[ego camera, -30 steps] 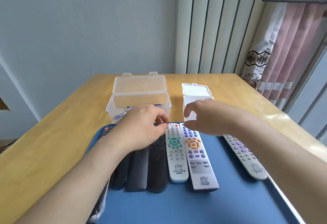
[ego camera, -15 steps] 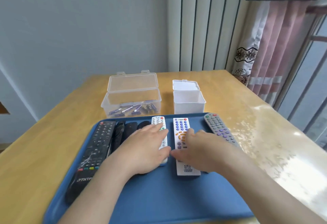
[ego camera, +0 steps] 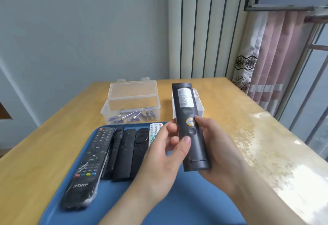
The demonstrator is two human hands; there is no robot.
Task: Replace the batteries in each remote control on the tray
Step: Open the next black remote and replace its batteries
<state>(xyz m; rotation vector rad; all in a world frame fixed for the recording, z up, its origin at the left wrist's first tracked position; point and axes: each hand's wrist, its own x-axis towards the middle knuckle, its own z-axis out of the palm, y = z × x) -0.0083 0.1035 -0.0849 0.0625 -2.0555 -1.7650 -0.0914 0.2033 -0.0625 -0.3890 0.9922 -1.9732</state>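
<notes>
Frame centre, our left hand (ego camera: pixel 164 157) and right hand (ego camera: pixel 219 146) are gripping the long dark grey plastic remote (ego camera: pixel 188 113); forcing its cover (ego camera: pixel 196 152) risks dropping it.

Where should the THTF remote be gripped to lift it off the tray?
Take the THTF remote at its near, logo end, from above, across the long sides: it lies flat, face up, and only that end clears the slim remote beside it.

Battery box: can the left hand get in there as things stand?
Probably yes. The clear box stands open beyond the tray, lid up, nothing over it. The left hand grips the dark remote, but the right hand holds it too, so the left could let go.
</notes>
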